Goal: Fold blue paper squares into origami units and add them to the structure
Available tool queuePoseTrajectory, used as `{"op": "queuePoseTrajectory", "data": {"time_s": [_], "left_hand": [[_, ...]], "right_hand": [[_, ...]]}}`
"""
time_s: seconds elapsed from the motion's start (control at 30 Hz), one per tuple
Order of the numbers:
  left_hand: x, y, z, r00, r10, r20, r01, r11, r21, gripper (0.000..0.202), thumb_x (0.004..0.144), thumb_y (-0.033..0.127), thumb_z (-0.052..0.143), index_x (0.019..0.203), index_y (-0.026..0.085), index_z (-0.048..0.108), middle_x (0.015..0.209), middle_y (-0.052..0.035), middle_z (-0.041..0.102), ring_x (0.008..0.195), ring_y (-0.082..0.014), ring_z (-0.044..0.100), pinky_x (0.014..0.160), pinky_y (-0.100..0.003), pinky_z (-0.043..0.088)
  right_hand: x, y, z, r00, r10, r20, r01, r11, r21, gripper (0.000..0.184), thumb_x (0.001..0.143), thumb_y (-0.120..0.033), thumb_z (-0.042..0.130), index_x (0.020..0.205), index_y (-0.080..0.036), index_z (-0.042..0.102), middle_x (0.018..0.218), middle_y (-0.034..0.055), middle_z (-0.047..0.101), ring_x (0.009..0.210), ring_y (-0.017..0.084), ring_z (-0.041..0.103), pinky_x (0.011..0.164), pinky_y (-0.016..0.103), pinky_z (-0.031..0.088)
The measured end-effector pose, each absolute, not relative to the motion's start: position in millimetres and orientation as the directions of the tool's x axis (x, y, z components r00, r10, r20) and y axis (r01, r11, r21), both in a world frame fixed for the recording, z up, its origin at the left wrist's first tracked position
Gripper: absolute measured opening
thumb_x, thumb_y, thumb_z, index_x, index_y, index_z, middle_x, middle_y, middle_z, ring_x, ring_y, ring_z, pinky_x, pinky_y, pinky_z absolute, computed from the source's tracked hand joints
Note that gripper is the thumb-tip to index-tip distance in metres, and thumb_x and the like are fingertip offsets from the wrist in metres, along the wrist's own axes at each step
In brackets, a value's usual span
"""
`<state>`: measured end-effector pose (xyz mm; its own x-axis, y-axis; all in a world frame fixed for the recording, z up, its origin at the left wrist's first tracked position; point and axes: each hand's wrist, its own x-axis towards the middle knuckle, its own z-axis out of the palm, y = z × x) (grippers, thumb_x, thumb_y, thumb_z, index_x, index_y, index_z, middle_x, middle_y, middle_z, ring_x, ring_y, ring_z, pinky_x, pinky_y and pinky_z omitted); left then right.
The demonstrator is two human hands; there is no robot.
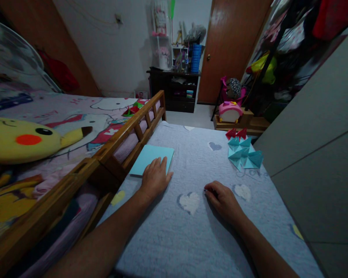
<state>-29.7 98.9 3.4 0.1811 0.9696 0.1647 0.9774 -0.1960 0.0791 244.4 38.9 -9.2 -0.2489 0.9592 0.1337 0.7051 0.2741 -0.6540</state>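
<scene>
My left hand (156, 175) lies on the near right corner of a stack of square light-blue paper (146, 156), palm down, fingers stretched over it and the thumb off to the side. My right hand (222, 199) rests on the heart-patterned bedspread (174, 227), its fingers loosely curled towards the thumb, with nothing visible in them. Beyond it, at the far right of the bed, sit folded light-blue paper pieces (243, 153) with pointed flaps. Just behind those are red folded paper pieces (237, 133).
A wooden bed rail (127, 135) runs along the left, with a yellow plush toy (37, 141) on the other bed. A pale cabinet (313, 154) borders the right side. At the back stand a dark shelf (174, 90) and a pink toy (230, 112).
</scene>
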Motion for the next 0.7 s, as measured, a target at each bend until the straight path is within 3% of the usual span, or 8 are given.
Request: {"op": "queuePoseTrajectory", "data": {"time_s": [0.17, 0.33, 0.7], "left_hand": [[-32.1, 99.8, 7.6, 0.188, 0.968, 0.164, 0.972, -0.207, 0.111, 0.043, 0.095, 0.031, 0.056, 0.135, 0.013, 0.054, 0.134, -0.0188, 0.062, 0.127, -0.0326, 0.055, 0.105, -0.043, 0.043], [-37.8, 104.1, 10.9, 0.169, 0.973, 0.155, 0.969, -0.193, 0.155, 0.041, 0.093, 0.036, 0.060, 0.130, 0.018, 0.057, 0.132, -0.0151, 0.063, 0.125, -0.0325, 0.055, 0.101, -0.043, 0.045], [-49.6, 116.1, 12.9, 0.147, 0.984, 0.103, 0.928, -0.173, 0.329, 0.046, 0.088, 0.037, 0.065, 0.127, 0.013, 0.059, 0.131, -0.0141, 0.063, 0.124, -0.0313, 0.055, 0.107, -0.042, 0.042]], "right_hand": [[244.2, 38.8, -8.7, -0.250, 0.961, 0.121, 0.718, 0.268, -0.642, 0.017, 0.090, -0.025, 0.050, 0.090, -0.021, 0.066, 0.087, 0.0060, 0.068, 0.079, 0.021, 0.064, 0.074, 0.034, 0.048], [244.2, 38.6, -9.1, -0.258, 0.959, 0.114, 0.714, 0.269, -0.646, 0.016, 0.090, -0.024, 0.050, 0.091, -0.021, 0.065, 0.089, 0.0061, 0.068, 0.081, 0.021, 0.064, 0.075, 0.034, 0.048], [243.9, 38.2, -8.6, -0.267, 0.957, 0.117, 0.719, 0.279, -0.637, 0.016, 0.089, -0.022, 0.050, 0.092, -0.019, 0.066, 0.087, 0.0057, 0.067, 0.080, 0.020, 0.064, 0.075, 0.033, 0.047]]}}
